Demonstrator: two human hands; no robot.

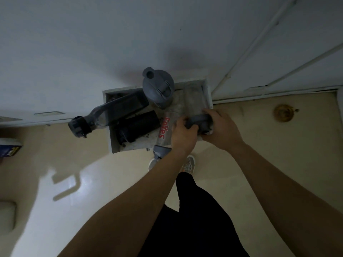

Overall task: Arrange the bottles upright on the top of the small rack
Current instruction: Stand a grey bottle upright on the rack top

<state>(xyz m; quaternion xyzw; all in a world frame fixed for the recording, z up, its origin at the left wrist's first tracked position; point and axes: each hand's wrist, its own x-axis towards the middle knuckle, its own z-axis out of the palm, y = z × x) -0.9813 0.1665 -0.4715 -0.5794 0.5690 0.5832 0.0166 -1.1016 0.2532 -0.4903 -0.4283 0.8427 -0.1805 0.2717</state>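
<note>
A small white rack (113,138) stands against the wall, seen from above. A grey-lidded shaker bottle (158,86) stands upright at its back. A clear bottle with a dark cap (96,117) lies tilted over the rack's left edge. A black bottle (137,127) lies on its side in the middle. A clear bottle with red lettering (164,129) lies with its grey cap over the front edge. A clear bottle with a grey lid (194,104) lies at the right. My left hand (182,134) and my right hand (220,128) both grip its grey lid.
A white wall rises behind the rack, with white pipes (246,58) running down at the right. A brass floor drain (283,113) sits on the beige floor to the right. A blue box (9,150) lies at the far left. My shoes (188,163) stand just before the rack.
</note>
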